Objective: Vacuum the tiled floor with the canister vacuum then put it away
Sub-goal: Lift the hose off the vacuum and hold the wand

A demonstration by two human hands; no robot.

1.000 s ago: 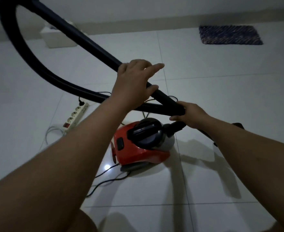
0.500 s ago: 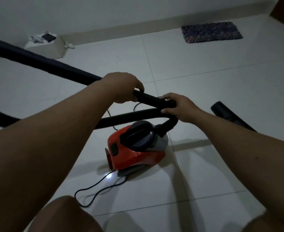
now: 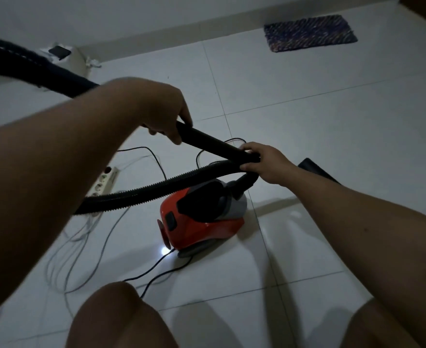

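A red and grey canister vacuum (image 3: 201, 222) sits on the white tiled floor (image 3: 319, 109) in front of my knees. Its ribbed black hose (image 3: 144, 189) loops from the canister's front to the left and back overhead. My left hand (image 3: 166, 109) is closed around the smooth black wand tube (image 3: 212, 144). My right hand (image 3: 264, 162) pinches the tube's end together with the hose just above the canister. The vacuum's black power cord (image 3: 156, 275) trails from its rear across the tiles.
A white power strip (image 3: 104, 182) with several thin cables lies left of the vacuum. A black nozzle piece (image 3: 317, 169) rests on the floor behind my right wrist. A dark woven mat (image 3: 309, 32) lies by the far wall, and a white box (image 3: 76, 61) stands far left.
My left hand went from resting open over the tube to gripping it. The tube and hose have dropped lower toward the canister, and my view has sunk so my knees show.
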